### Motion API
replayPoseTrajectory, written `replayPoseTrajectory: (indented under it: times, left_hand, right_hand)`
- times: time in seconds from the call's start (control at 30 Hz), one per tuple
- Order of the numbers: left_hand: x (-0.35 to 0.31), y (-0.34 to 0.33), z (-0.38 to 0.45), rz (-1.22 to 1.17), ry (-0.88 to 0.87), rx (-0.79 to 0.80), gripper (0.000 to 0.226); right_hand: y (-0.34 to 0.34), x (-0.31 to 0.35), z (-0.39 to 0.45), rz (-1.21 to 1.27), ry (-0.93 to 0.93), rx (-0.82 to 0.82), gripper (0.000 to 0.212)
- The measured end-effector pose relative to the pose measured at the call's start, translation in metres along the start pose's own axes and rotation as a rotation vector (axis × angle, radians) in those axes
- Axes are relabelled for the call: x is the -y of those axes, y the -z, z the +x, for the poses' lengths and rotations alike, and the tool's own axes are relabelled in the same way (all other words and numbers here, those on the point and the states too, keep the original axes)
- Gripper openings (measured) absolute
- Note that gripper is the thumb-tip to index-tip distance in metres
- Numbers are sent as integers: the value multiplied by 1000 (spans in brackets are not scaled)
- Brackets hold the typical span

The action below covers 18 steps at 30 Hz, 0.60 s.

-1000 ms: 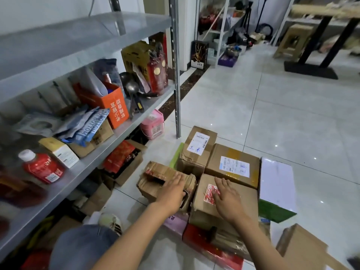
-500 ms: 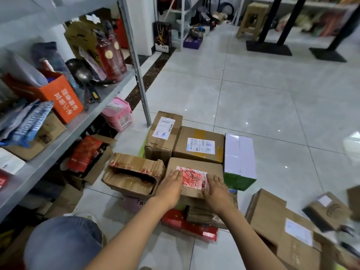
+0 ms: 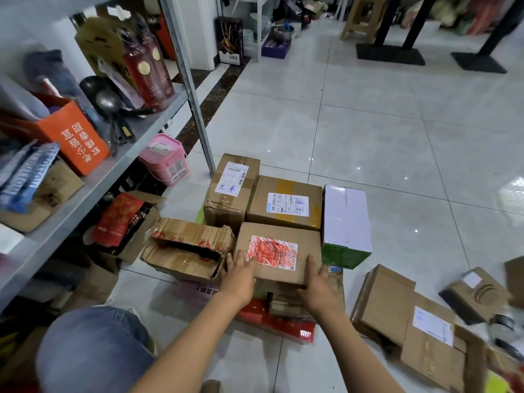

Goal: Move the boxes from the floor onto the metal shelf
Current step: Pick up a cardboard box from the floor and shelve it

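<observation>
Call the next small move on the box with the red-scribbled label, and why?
Probably lift it straight up. The left hand and right hand already bracket the scribbled-label box, which sits on top of other packages, boxes tight against three sides.

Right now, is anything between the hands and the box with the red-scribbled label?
No. The left hand and right hand already touch the box at its near corners. The torn carton sits close on its left.
</observation>
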<state>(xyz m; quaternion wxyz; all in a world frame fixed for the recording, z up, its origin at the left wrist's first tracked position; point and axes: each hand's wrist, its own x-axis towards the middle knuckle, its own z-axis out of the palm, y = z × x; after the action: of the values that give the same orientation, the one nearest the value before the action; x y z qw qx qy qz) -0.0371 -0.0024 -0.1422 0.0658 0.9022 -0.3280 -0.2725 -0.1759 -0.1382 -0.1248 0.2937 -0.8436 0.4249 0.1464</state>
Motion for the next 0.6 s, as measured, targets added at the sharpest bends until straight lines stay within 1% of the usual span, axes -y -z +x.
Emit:
replayPoseTrajectory:
  times: [0.13, 0.3, 0.47, 0.6]
  left_hand:
    - [7, -3, -4, -88, -29, 4, 68]
    - [12, -3, -10, -111, -22, -9, 69]
    - [6, 2, -17, -110, -29, -42, 66]
    - [2, 6, -23, -126, -38, -111, 62]
  right_hand:
    - [-5, 2, 1, -11, 0, -138, 68]
    - [-19, -1, 3, 55, 39, -171, 64]
    - [-21, -9, -6, -35, 38, -305, 55]
    - [-19, -10, -12, 74, 38, -347, 54]
